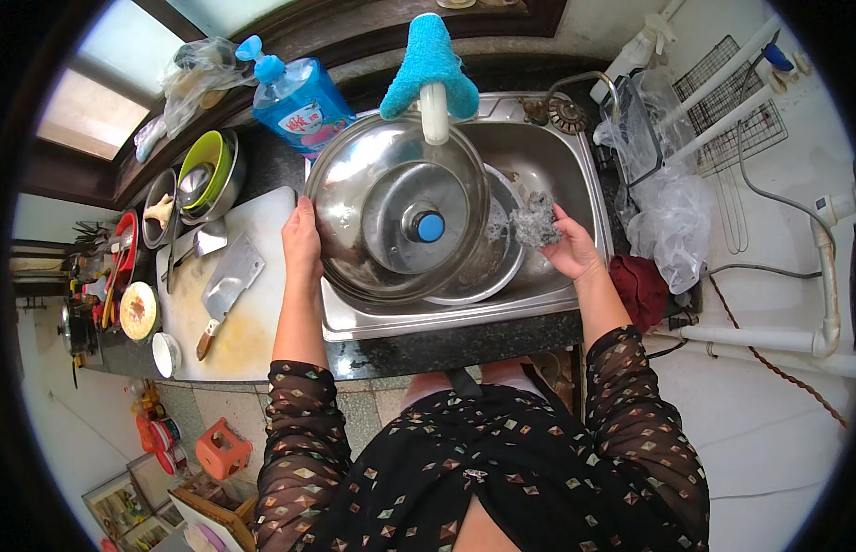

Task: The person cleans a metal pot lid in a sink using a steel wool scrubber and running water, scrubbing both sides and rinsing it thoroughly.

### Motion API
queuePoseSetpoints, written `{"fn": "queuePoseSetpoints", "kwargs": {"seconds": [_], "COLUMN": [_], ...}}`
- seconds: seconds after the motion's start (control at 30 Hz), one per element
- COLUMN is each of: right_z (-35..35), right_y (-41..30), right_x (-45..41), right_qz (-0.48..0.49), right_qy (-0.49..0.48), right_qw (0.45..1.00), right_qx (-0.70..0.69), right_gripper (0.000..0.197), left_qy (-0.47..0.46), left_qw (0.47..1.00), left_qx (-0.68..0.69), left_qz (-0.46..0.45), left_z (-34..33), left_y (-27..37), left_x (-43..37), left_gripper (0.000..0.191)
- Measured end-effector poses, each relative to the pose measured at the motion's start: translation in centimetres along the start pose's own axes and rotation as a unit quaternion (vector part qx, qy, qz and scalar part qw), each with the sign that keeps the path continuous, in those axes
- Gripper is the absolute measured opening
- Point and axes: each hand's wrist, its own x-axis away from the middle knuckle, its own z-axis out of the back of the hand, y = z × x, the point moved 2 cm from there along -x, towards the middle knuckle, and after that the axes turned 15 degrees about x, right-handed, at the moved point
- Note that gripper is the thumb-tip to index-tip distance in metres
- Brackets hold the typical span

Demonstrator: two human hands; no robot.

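Observation:
My left hand [303,238] grips the left rim of a round metal pot lid [345,255] with a blue-topped knob, held over the left part of a stainless steel sink [566,155]. In my right hand [573,245] is a grey wire scouring pad [536,222], just right of the lid. Below and partly behind the lid, a metal basin [507,265] with some suds sits in the sink. The faucet spout [435,124], with a turquoise cloth [428,62] draped over it, reaches above the lid's far edge.
Left of the sink, a cleaver [233,276] lies on a white cutting board [276,228], near a small white bowl [167,355] and a cut melon [139,310]. Behind are nested bowls [214,172] and a blue detergent bottle [300,103]. A dark red cloth [637,293] and plastic bags [669,234] are at right.

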Motion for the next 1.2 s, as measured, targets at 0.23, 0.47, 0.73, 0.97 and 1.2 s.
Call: {"fn": "queuePoseSetpoints", "kwargs": {"seconds": [0.23, 0.47, 0.73, 0.97, 1.2], "right_z": [-1.5, -5.5, -16.0, -17.0, -16.5], "right_y": [-0.4, -4.9, -3.3, -2.3, -2.8], "right_x": [-0.3, -0.7, 0.0, -3.3, -3.7], "right_qz": [-0.005, 0.208, 0.431, 0.511, 0.507], "right_qy": [-0.073, 0.070, 0.184, 0.142, 0.117], "right_qw": [0.983, 0.950, 0.614, 0.538, 0.590], "right_qx": [-0.169, 0.222, 0.634, 0.655, 0.617], "right_gripper": [0.039, 0.038, 0.045, 0.045, 0.038], "left_qy": [-0.016, -0.039, -0.049, -0.025, -0.018], "left_qw": [1.000, 0.996, 0.983, 0.972, 0.967], "left_qx": [-0.013, -0.055, -0.126, -0.172, -0.185], "left_qz": [-0.011, -0.061, -0.128, -0.160, -0.177], "left_z": [-2.5, -6.0, -6.7, -6.7, -6.2], "left_y": [-0.8, -1.8, -1.3, -0.9, -0.7], "left_x": [0.7, 0.7, 1.2, 2.1, 2.0], "left_gripper": [0.034, 0.035, 0.040, 0.041, 0.041]}}
